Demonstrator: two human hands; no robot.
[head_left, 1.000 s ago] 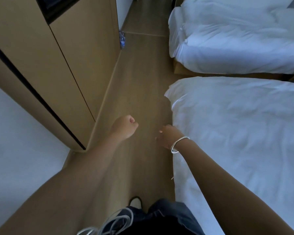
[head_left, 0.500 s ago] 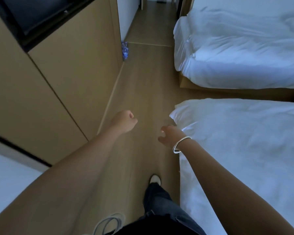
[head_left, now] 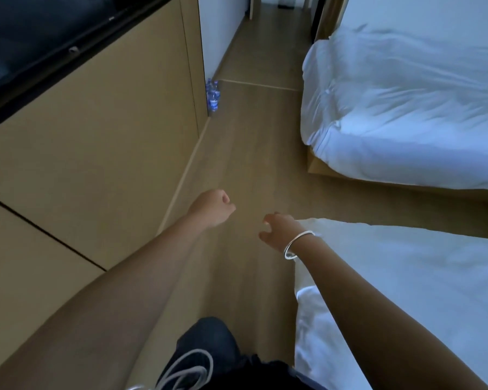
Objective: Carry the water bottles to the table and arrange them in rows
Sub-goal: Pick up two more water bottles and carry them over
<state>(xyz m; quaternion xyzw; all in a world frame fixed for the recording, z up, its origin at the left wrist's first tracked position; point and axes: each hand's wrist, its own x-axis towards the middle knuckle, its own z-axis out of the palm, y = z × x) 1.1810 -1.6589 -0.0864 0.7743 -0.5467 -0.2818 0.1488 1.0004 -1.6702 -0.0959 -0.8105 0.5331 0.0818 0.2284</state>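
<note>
Clear water bottles with blue labels (head_left: 212, 94) stand on the wooden floor far ahead, against the corner of the wooden cabinet. My left hand (head_left: 213, 207) is stretched forward over the floor, its fingers curled into a fist that holds nothing. To its right, my right hand (head_left: 278, 230), with a silver bangle on the wrist, hangs with loosely curled fingers and is empty. Both hands are far short of the bottles. No table is in view.
A long wooden cabinet (head_left: 110, 142) with a dark screen on top lines the left side. Two beds with white bedding stand on the right, one near (head_left: 406, 291) and one farther (head_left: 406, 108). A wooden-floor aisle (head_left: 245, 153) runs between them toward a hallway.
I have walked forward along the aisle: the bottles are closer and larger, and the near bed has slid down the frame. Both hands keep their pose.
</note>
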